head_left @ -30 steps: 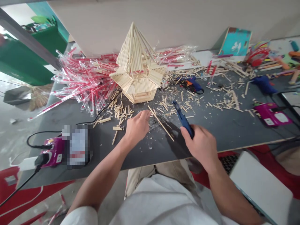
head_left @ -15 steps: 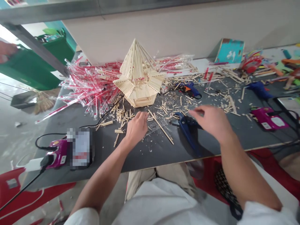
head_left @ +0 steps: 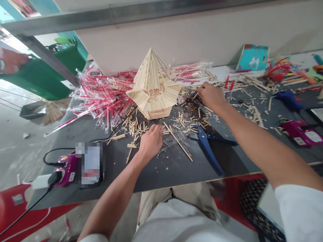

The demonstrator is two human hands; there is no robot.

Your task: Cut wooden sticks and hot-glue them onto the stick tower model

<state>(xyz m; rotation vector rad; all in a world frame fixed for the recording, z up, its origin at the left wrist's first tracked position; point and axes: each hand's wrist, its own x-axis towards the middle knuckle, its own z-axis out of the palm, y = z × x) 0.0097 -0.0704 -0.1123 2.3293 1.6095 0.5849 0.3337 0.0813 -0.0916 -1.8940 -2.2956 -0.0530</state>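
Observation:
A pavilion model (head_left: 153, 92) built from pale wooden sticks stands on the dark table (head_left: 121, 171), with a pointed roof and flared eaves. My right hand (head_left: 210, 97) reaches over scattered sticks just right of the model, its fingertips over a mostly hidden glue gun (head_left: 194, 98). My left hand (head_left: 151, 143) rests on the tabletop among cut sticks, close to a long wooden stick (head_left: 177, 141) lying across a clear plastic piece (head_left: 174, 143). Blue-handled cutters (head_left: 205, 148) lie open between my hands, touched by neither.
Behind the model lies a heap of red-and-white plastic wrappers (head_left: 103, 97). Magenta devices (head_left: 300, 132) stand at the right, and another (head_left: 67, 169) at the left with a cable. A blue glue gun (head_left: 289, 101) and colourful craft items (head_left: 277, 72) are at the back right.
My right hand has let go of the blue cutters, which now lie on the table, and has moved back beyond them. My left hand has stayed nearly still. The view has tilted slightly.

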